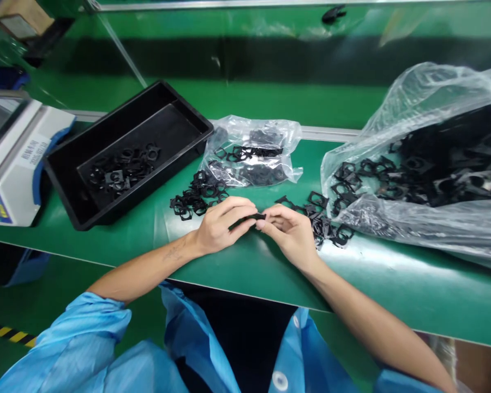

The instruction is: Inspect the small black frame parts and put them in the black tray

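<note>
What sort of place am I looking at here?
Probably a factory workstation for small parts: a green workbench, a black bin holding dark plastic-looking pieces, and a large clear bag full of similar ones.

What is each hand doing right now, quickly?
Left hand: closed, holding a black part with its fingertips.
Right hand: closed, pinching at the black part's right end; one piece or several, can't tell.

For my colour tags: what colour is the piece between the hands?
The piece is black; the head view, the only one, shows it.
</note>
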`<move>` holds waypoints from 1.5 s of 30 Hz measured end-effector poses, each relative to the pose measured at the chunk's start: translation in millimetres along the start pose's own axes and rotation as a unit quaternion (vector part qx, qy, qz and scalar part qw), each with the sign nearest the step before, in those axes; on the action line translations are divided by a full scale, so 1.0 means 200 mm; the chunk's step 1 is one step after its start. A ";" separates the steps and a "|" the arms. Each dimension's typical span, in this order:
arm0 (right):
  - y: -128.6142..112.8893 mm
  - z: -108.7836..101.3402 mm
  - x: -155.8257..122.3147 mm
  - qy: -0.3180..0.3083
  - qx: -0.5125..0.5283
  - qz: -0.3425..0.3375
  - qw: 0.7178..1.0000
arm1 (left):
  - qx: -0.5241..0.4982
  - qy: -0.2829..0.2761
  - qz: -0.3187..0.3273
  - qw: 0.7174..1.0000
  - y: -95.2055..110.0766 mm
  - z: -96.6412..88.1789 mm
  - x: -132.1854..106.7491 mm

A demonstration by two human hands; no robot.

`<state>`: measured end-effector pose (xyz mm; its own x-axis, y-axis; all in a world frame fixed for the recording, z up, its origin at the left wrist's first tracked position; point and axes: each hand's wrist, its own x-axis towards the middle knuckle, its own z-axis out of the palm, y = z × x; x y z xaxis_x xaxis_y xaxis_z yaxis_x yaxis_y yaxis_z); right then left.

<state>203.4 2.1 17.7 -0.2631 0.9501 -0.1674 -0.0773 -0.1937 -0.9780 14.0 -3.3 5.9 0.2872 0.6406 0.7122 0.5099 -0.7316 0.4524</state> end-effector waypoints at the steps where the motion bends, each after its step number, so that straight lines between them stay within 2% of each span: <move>1: 0.00 0.00 0.00 0.010 -0.014 -0.023 1.000 | -0.007 0.009 -0.009 1.000 0.00 0.00 0.00; 6: -0.01 -0.02 -0.01 0.019 -0.065 -0.104 0.992 | -0.027 0.034 -0.045 0.998 -0.01 -0.02 0.02; 9: -0.01 -0.02 -0.02 0.014 -0.078 -0.114 0.990 | -0.047 0.035 -0.054 0.997 -0.01 -0.02 0.02; 17: -0.02 -0.01 -0.02 0.016 -0.103 -0.128 0.986 | -0.157 0.003 -0.152 0.976 -0.01 -0.01 0.00; 21: -0.01 -0.01 -0.02 0.019 -0.105 -0.129 0.986 | -0.167 -0.003 -0.142 0.976 0.00 -0.02 0.01; 29: -0.02 -0.01 -0.03 0.022 -0.114 -0.120 0.986 | -0.117 -0.007 -0.104 0.988 0.01 -0.01 0.01; 32: -0.03 -0.01 -0.02 0.025 -0.098 -0.097 0.990 | -0.105 -0.015 -0.095 0.990 0.01 -0.01 0.01; 36: -0.04 -0.02 0.00 0.004 0.022 0.021 1.000 | -0.090 -0.018 -0.095 0.991 -0.01 -0.01 0.01; 40: -0.04 -0.03 0.03 -0.024 0.114 0.117 0.986 | -0.057 -0.010 -0.031 0.998 -0.02 -0.02 0.01; 43: -0.04 -0.03 0.03 -0.042 0.099 0.123 0.987 | -0.051 0.003 0.006 0.999 -0.03 -0.01 0.01; 45: -0.04 -0.03 0.02 -0.018 0.049 0.081 0.995 | -0.060 0.012 -0.009 0.998 -0.03 -0.01 0.01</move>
<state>208.0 8.8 23.4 -0.3144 0.8956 -0.3147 -0.1237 -0.3674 -0.9218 9.5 1.8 6.5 0.2577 0.6493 0.7155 0.4137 -0.7434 0.5256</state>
